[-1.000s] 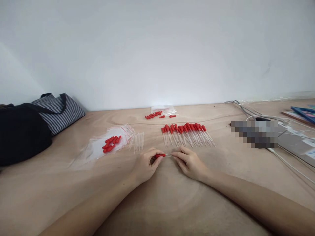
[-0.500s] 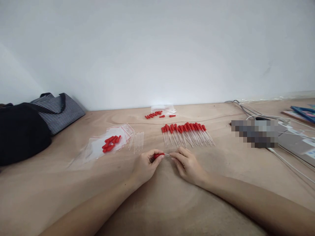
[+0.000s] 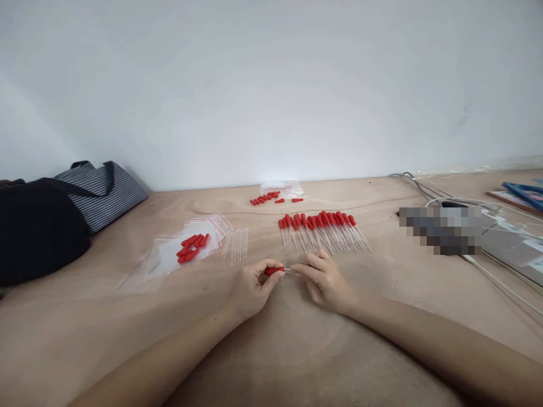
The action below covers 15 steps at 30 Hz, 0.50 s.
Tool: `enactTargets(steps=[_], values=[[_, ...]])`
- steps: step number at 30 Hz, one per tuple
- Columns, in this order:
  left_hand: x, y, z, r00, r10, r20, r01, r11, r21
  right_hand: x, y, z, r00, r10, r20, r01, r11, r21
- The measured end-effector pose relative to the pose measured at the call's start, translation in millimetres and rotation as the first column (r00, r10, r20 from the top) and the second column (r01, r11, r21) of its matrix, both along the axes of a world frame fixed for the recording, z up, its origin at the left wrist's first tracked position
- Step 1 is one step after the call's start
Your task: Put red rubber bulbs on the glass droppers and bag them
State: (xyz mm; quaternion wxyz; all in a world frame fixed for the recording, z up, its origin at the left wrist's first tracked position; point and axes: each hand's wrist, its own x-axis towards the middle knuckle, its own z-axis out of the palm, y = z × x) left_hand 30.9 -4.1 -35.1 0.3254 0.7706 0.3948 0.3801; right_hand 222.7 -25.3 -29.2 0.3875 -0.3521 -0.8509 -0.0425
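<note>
My left hand (image 3: 255,287) pinches a red rubber bulb (image 3: 275,271) between thumb and fingers. A thin clear tube (image 3: 288,270) sticks out of the bulb's right end, and my right hand (image 3: 326,281) grips its other end. Beyond my right hand lies a row of droppers (image 3: 322,229), clear tubes with red bulbs on them. Several bare clear tubes (image 3: 236,244) lie side by side beyond my left hand. To their left, loose red bulbs (image 3: 193,247) rest on clear plastic bags (image 3: 159,263).
At the back, more red bulbs (image 3: 263,199) lie by a clear bag with tubes (image 3: 282,187). A black bag (image 3: 40,232) and a striped bag (image 3: 102,195) stand at the left. Cables (image 3: 418,186), a blurred-out object (image 3: 441,229) and a laptop (image 3: 509,249) are at the right.
Both hands have stayed nearly in place. The bulb and tube between them are now closer to level, and my right fingers have shifted slightly.
</note>
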Motion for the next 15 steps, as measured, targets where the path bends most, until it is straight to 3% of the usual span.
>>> enactTargets(steps=[10,15], values=[[-0.1,-0.7,0.9,0.995,0.042,-0.087,-0.034,0.996,0.083,4.0,14.8,3.1,0.990,0.103,0.099,-0.110,0.992,0.065],[0.2,-2.4,1.6,0.994,0.053,-0.098,-0.042,0.992,0.116,3.1,16.5,3.0,0.987,0.124,0.104,-0.126,0.992,0.019]])
